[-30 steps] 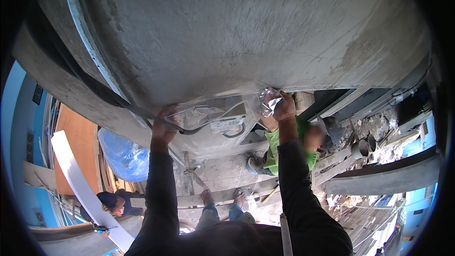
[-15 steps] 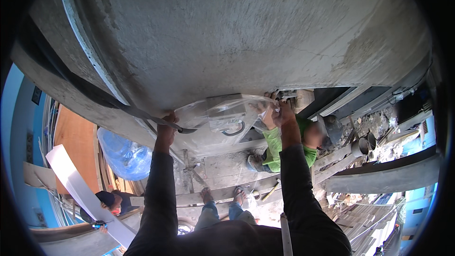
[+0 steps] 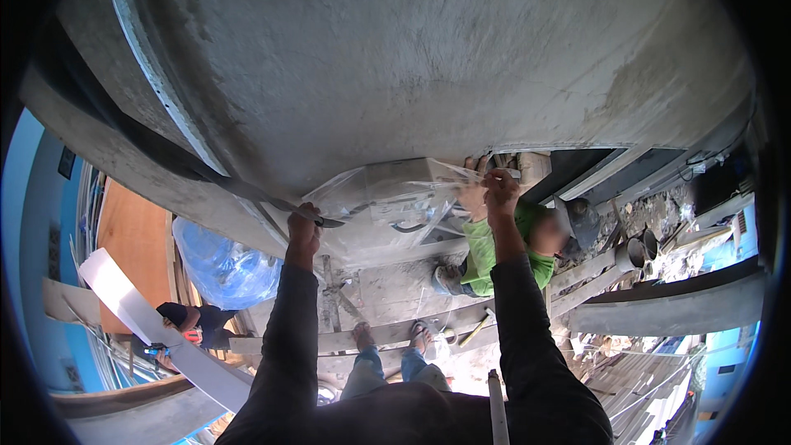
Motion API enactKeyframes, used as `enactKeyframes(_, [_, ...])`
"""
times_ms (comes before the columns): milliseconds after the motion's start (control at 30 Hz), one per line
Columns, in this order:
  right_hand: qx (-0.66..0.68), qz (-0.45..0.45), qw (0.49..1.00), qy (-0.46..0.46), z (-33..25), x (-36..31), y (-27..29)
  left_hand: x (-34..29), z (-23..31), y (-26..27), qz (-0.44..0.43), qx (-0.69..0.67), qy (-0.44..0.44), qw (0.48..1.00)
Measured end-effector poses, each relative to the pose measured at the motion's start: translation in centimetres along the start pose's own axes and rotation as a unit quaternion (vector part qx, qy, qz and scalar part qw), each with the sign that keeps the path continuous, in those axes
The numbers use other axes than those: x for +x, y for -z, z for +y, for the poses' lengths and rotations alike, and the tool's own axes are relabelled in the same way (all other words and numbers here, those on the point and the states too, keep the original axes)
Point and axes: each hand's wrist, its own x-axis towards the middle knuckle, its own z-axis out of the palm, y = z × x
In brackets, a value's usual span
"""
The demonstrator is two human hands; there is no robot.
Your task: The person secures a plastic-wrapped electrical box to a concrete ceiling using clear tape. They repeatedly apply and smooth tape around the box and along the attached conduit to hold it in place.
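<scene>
Both hands are raised at a clear plastic sheet [image 3: 387, 198] that lies against the lower edge of a large grey concrete slab [image 3: 428, 58]. Left hand [image 3: 303, 229] is closed, gripping the sheet's left end where a dark strap [image 3: 247, 191] crosses the slab's edge. Right hand [image 3: 499, 191] is closed too, pinching the sheet's right end, just beside another person's hand [image 3: 473, 194] reaching up from below; that person wears a green shirt [image 3: 486, 247]. Far down by the left side, a second person crouches near a blue plastic bag [image 3: 222, 264] and a white board [image 3: 156, 334].
</scene>
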Motion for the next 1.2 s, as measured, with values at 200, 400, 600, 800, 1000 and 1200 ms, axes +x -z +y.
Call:
enactKeyframes(200, [-0.059,-0.052,0.997,0.022,2.7,1.1,-1.4,1.8,-2.5,0.9,0.061,-0.024,0.09,0.994])
enactKeyframes(400, [-0.055,0.057,0.996,-0.033,4.3,2.4,0.2,0.3,-1.0,-0.5,-0.033,-0.142,0.031,0.989])
enactKeyframes(600, [0.175,-0.151,0.967,-0.106,1.5,2.4,2.4,-0.8,1.6,-0.6,-0.071,-0.185,-0.068,0.978])
enactKeyframes(800, [0.441,-0.226,0.848,-0.189,-2.0,4.6,2.1,-1.2,5.1,-0.3,-0.06,-0.215,-0.028,0.974])
enactKeyframes(1000, [0.485,-0.103,0.848,-0.186,-2.6,5.0,2.4,-3.3,6.5,-2.4,-0.113,-0.281,-0.034,0.953])
enactKeyframes(1200, [0.325,-0.148,0.931,-0.076,-3.1,2.8,1.6,-4.3,7.4,-0.9,-0.122,-0.001,-0.216,0.969])
